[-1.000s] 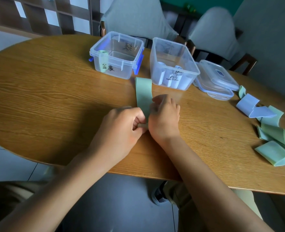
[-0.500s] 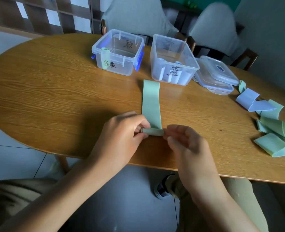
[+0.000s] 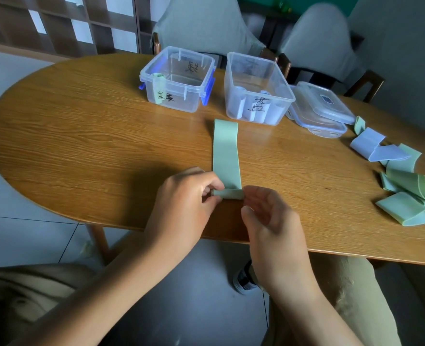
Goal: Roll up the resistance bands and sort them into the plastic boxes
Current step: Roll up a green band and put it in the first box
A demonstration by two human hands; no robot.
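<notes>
A green resistance band [image 3: 226, 151] lies flat on the wooden table [image 3: 94, 146], its near end curled into a small roll. My left hand [image 3: 184, 198] pinches the left end of that roll between thumb and fingers. My right hand [image 3: 266, 216] is at the roll's right end, fingertips touching it, palm turned up. Behind stand two clear plastic boxes: the left box [image 3: 181, 96] with blue clips holds one rolled green band, the right box [image 3: 268, 108] holds pale blue rolls.
Two stacked clear lids [image 3: 321, 108] lie right of the boxes. A loose heap of green and pale blue bands [image 3: 406, 186] sits at the table's right side. Covered chairs stand behind the table. The table edge runs just under my hands.
My right hand lifted off the band and moved to the right end of the roll, turning palm up. The flat band and its small roll came into sight. My left hand kept its pinch.
</notes>
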